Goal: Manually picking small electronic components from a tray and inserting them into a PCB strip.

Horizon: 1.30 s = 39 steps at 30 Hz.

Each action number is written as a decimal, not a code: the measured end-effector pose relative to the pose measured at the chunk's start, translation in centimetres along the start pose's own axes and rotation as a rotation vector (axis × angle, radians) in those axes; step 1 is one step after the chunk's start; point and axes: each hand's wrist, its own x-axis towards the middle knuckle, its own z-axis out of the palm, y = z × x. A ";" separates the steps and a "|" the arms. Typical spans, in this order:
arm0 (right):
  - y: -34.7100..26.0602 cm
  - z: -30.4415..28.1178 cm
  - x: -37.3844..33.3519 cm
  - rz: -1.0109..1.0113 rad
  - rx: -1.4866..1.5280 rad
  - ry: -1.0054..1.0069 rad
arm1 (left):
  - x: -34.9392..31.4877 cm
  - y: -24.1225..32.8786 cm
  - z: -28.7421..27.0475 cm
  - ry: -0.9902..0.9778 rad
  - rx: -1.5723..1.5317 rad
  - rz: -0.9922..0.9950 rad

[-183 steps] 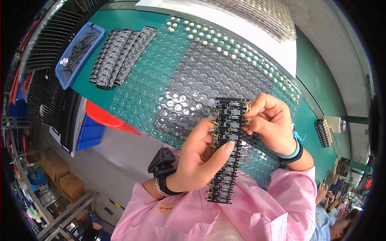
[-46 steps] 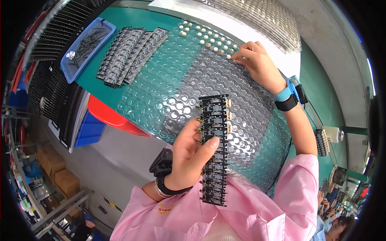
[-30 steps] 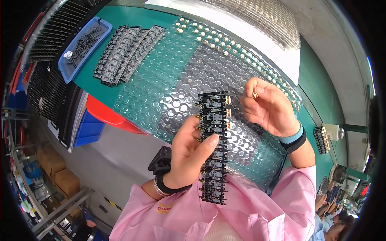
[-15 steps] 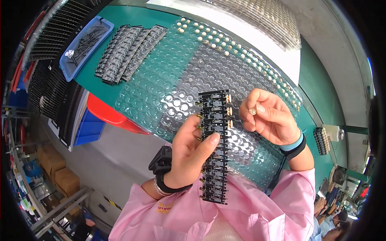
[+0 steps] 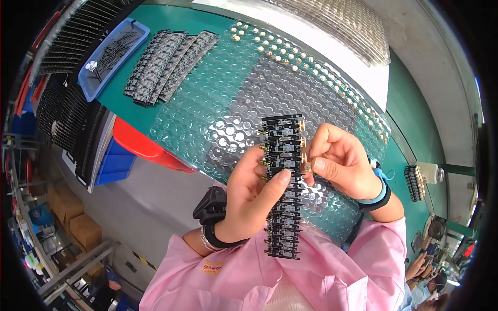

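My left hand (image 5: 255, 192) is closed round the left side of a long black circuit board panel (image 5: 283, 207), its thumb lying across the front. The panel stands nearly upright in front of my chest, made up of several small repeated boards. Small round white-and-copper parts sit along its upper right edge. My right hand (image 5: 342, 163) pinches a small round pale component (image 5: 307, 167) between thumb and fingers, right at the panel's right edge below those parts. Whether the component touches the board I cannot tell.
A clear bubbled plastic tray sheet (image 5: 207, 124) covers much of the green table, with rows of small white round parts (image 5: 295, 68) at its far side. More circuit board panels (image 5: 161, 67) lie at the left, beside a blue tray (image 5: 89, 92) of thin black pieces. A red stool (image 5: 136, 142) stands below.
My right hand has moved left and down, bringing the small component to the panel's edge. The panel in my left hand has shifted slightly to the right.
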 end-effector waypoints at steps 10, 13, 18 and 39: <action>0.0 0.1 0.0 -0.046 -0.054 -0.018 | 0.0 0.2 0.1 -0.019 -0.002 0.004; -0.2 0.1 -0.1 -0.041 -0.058 -0.026 | 0.0 0.3 0.2 -0.007 -0.008 -0.004; -0.2 0.1 -0.1 -0.047 -0.041 -0.038 | -0.1 0.1 0.0 0.010 -0.001 -0.013; -0.5 0.0 -0.1 -0.015 -0.111 -0.036 | -0.1 0.0 0.3 -0.006 -0.006 -0.055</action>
